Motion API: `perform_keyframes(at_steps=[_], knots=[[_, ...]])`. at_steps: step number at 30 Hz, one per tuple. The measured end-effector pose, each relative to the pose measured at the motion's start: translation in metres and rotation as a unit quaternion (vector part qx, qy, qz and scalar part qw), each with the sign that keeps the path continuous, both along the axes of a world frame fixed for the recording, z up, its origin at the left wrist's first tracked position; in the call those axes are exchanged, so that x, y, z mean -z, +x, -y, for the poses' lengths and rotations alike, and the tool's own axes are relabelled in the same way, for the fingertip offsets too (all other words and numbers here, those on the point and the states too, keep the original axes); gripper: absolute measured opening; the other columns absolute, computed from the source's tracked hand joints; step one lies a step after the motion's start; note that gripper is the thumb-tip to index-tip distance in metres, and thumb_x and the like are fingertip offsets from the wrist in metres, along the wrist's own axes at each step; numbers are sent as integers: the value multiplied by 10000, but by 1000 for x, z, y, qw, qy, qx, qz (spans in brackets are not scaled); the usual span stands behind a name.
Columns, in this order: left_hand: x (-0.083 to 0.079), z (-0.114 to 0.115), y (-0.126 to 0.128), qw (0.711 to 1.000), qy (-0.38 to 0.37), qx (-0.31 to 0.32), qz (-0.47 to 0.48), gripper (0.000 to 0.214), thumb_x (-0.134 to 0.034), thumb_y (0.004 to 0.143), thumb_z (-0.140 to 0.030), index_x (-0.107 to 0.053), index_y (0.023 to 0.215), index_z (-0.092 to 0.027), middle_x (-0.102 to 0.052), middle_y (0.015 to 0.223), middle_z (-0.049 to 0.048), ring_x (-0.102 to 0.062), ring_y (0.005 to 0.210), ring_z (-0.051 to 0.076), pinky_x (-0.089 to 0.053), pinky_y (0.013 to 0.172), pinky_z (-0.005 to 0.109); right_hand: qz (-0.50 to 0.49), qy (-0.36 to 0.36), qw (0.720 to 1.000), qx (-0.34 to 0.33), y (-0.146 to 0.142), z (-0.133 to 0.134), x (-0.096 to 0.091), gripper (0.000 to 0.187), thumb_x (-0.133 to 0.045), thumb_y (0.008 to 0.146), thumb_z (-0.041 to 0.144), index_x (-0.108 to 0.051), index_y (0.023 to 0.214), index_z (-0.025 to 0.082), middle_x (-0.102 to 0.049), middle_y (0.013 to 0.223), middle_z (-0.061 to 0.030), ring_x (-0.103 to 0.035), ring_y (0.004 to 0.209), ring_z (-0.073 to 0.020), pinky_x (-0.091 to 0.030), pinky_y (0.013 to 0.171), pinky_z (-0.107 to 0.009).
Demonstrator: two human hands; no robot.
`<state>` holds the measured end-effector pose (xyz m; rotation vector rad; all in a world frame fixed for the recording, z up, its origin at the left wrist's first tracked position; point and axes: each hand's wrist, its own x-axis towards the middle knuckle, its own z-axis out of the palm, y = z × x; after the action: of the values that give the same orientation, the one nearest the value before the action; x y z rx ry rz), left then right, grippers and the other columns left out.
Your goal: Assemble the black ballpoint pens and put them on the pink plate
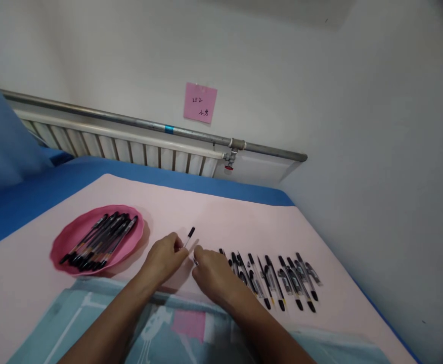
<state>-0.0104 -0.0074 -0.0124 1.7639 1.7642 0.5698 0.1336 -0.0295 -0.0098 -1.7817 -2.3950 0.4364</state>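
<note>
Pen (188, 236), one: slim, pale shaft, dark end; lay pinched in the grip of the left hand (167, 257), tilted, dark end up and far, above the middle of the worktop (161, 202).

Right hand (213, 273), just to its right: fingers curled, something small at the tips; whether its grip was closed on that piece could not be told.

Dish (55, 247), pink, at left: held a bundle of dark-ended pens (103, 240), roughly parallel.

Loose row (269, 278), at right: pens and short clear-and-black pieces, slanted.

Handling note, a judgement: the shaft was best pinched firmly near its middle, both wrists low and steady, any part to be joined kept in one line with it, and the right forearm clear of the row.
</note>
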Motion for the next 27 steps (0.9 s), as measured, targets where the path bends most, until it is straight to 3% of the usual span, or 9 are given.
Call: perform_keyframes(at_steps=[2, 4, 7, 9, 11, 12, 14, 16, 27], knots=[[2, 0, 0, 999, 7, 0, 48, 54, -471, 673, -229, -496, 649, -188, -582, 603, -6, -528, 573, 138, -332, 523, 230, -132, 4, 989, 66, 7, -6, -2, 200, -475, 690, 120, -554, 868, 166, -613, 674, -28, -559, 616, -152, -342, 527, -236], [4, 2, 1, 992, -14, 12, 123, 35, -449, 678, -215, -463, 656, -192, -560, 588, -23, -523, 544, 125, -343, 507, 218, -319, 14, 936, 145, 19, -13, -6, 239, -475, 679, 132, -552, 899, 178, -559, 580, 27, -504, 494, -116, -340, 466, -217], [3, 5, 3, 970, -34, 61, 231, 31, -422, 687, -196, -452, 683, -194, -490, 563, -52, -475, 514, 108, -327, 483, 203, -596, 18, 772, 220, 40, -23, -15, 259, -505, 678, 190, -530, 935, 169, -488, 496, 74, -406, 363, -84, -309, 368, -199], [0, 8, 4, 962, -12, 98, 255, 70, -428, 696, -195, -493, 723, -189, -458, 585, -56, -446, 551, 105, -316, 508, 204, -716, 34, 657, 235, 51, -26, -20, 236, -559, 645, 207, -529, 875, 161, -484, 500, 75, -417, 381, -76, -312, 351, -184], [-2, 10, 6, 958, -8, 134, 252, 141, -430, 742, -242, -542, 806, -187, -465, 620, -51, -433, 587, 108, -309, 538, 211, -777, 57, 581, 237, 57, -28, -23, 214, -601, 604, 187, -524, 802, 159, -500, 538, 66, -450, 434, -71, -336, 360, -171], [-3, 10, 7, 957, -18, 150, 248, 187, -421, 771, -289, -558, 848, -188, -470, 622, -49, -429, 591, 110, -305, 544, 215, -791, 66, 561, 235, 58, -27, -25, 210, -611, 594, 174, -518, 781, 161, -506, 555, 64, -458, 449, -69, -347, 364, -168], [-4, 12, 9, 953, -41, 176, 242, 298, -379, 816, -393, -572, 919, -191, -470, 601, -47, -414, 570, 112, -291, 530, 218, -800, 79, 549, 229, 55, -25, -27, 192, -610, 598, 158, -505, 759, 166, -508, 568, 65, -466, 459, -69, -365, 367, -171], [-4, 13, 10, 950, -48, 191, 240, 365, -346, 831, -449, -574, 957, -192, -457, 576, -49, -393, 548, 109, -271, 512, 216, -794, 94, 558, 222, 50, -22, -29, 170, -600, 618, 152, -500, 754, 170, -507, 566, 65, -475, 460, -73, -378, 366, -177], [-7, 15, 11, 939, -67, 210, 263, 415, -351, 830, -472, -570, 1038, -186, -399, 555, -57, -349, 527, 100, -251, 500, 209, -785, 139, 566, 208, 47, -17, -31, 138, -581, 654, 154, -496, 760, 174, -498, 599, 61, -480, 468, -73, -388, 369, -188]])
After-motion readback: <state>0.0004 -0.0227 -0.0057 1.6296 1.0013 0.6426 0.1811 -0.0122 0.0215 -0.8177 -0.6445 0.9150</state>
